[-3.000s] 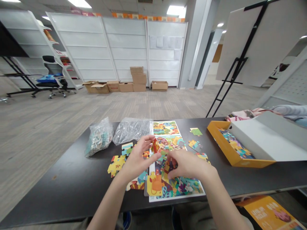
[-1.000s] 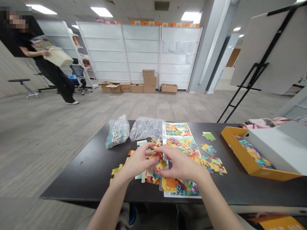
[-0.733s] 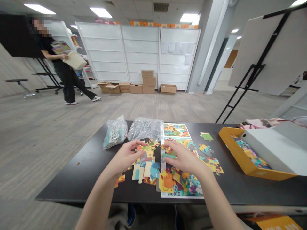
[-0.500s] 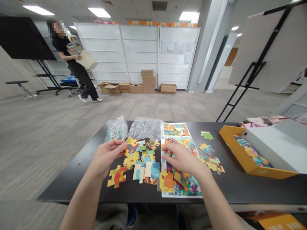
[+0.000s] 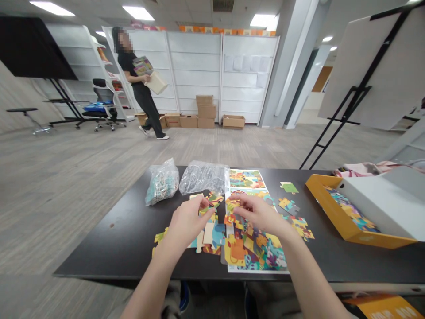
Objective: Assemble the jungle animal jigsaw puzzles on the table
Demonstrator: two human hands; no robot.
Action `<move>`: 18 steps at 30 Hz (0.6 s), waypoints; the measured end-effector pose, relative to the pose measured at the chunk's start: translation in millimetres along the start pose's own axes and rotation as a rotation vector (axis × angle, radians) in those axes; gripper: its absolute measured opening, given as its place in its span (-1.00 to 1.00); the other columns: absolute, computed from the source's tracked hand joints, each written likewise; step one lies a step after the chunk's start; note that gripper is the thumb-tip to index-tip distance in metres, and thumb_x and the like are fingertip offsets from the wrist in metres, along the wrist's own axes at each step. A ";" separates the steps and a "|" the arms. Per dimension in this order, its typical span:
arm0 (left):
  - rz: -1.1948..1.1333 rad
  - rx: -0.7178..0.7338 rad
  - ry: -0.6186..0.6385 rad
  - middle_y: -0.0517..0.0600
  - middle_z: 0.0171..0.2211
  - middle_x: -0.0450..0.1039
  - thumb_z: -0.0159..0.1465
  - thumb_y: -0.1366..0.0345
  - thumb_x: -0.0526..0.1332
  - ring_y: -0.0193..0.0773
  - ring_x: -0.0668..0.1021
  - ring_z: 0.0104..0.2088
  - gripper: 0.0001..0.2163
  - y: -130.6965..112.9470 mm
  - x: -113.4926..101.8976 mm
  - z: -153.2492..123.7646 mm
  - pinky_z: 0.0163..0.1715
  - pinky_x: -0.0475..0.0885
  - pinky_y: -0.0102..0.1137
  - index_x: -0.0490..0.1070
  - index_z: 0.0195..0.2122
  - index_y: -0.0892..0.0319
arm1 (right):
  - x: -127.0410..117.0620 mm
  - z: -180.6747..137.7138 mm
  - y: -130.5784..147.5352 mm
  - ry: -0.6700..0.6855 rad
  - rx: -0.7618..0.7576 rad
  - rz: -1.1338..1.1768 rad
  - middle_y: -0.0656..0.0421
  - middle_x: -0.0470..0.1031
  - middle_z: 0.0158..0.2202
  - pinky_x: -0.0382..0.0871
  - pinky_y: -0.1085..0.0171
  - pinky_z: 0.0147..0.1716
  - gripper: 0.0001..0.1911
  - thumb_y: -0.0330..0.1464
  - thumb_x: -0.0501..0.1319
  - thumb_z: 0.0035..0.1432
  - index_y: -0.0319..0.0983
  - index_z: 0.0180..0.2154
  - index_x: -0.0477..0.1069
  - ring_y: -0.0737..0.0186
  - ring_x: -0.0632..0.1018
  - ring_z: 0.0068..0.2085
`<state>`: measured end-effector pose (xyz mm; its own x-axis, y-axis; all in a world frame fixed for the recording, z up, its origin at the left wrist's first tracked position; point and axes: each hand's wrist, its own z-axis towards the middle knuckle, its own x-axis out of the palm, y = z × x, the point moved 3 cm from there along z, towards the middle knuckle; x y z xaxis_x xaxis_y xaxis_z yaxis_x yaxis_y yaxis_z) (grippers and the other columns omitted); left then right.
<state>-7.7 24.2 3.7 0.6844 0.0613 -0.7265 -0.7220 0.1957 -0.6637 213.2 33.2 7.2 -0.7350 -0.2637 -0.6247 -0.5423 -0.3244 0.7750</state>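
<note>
My left hand (image 5: 191, 221) hovers over the loose puzzle pieces left of the picture sheet, fingers bent and thumb apart, with nothing visible in it. A puzzle piece with an orange animal face (image 5: 229, 219) is at the fingertips of my right hand (image 5: 260, 215), above the sheet's left edge. Under that hand lies the printed picture sheet (image 5: 247, 178). An orange-and-yellow puzzle piece (image 5: 235, 250) rests on its lower left part. Between my hands are a blue elephant piece (image 5: 218, 235) and a red-and-green piece (image 5: 215, 199). My left wrist partly covers a yellow piece (image 5: 160, 235).
Behind the pieces lie a clear bag of pieces (image 5: 162, 181) and a crumpled plastic bag (image 5: 204, 177). Right of the sheet are a green piece (image 5: 288, 188), joined pieces (image 5: 302, 228) and an open yellow box (image 5: 348, 230). A person (image 5: 142, 88) carrying a bin walks beyond the table.
My left hand has moved right, from the left side of the pile toward my right hand. The animal-face piece now shows by my right fingertips. The person behind has walked right.
</note>
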 end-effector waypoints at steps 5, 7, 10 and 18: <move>0.335 0.039 0.075 0.07 -0.14 0.59 0.26 0.05 0.21 0.02 0.58 -0.07 -0.73 10.0 -5.8 25.9 -0.11 0.42 -0.24 0.49 -0.16 0.10 | -10.0 -7.7 -19.1 0.079 0.094 -0.076 0.30 0.42 -0.49 0.26 0.33 -0.43 -0.83 -0.37 0.27 0.14 -0.19 -0.18 0.42 0.29 0.46 -0.44; 0.346 0.076 0.139 0.10 -0.12 0.59 0.27 0.01 0.20 0.03 0.59 -0.07 -0.67 8.2 0.9 34.2 -0.11 0.42 -0.24 0.50 -0.10 0.14 | -9.1 -7.3 -20.9 0.075 0.091 -0.116 0.26 0.45 -0.45 0.26 0.34 -0.43 -0.88 -0.38 0.29 0.12 -0.19 -0.25 0.44 0.29 0.47 -0.41; 0.425 0.110 0.146 0.14 -0.13 0.60 0.26 0.04 0.22 0.06 0.59 -0.08 -0.65 0.8 12.9 40.6 -0.13 0.40 -0.23 0.50 -0.08 0.17 | -6.5 -4.6 -21.0 0.071 0.074 -0.181 0.24 0.47 -0.42 0.27 0.34 -0.42 -0.88 -0.38 0.31 0.10 -0.20 -0.26 0.48 0.28 0.46 -0.41; 0.541 0.033 0.097 0.14 -0.13 0.59 0.20 0.07 0.28 0.07 0.57 -0.07 -0.67 -9.9 26.7 41.0 -0.13 0.39 -0.23 0.47 -0.09 0.13 | -6.5 -3.2 -31.5 0.059 0.076 -0.259 0.19 0.53 -0.36 0.29 0.34 -0.42 -0.82 -0.34 0.36 0.08 -0.18 -0.22 0.55 0.26 0.49 -0.38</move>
<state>21.8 64.1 -1.9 0.2026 0.0720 -0.9766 -0.9636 0.1923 -0.1857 236.4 42.2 -13.5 -0.5440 -0.2337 -0.8059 -0.7397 -0.3197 0.5921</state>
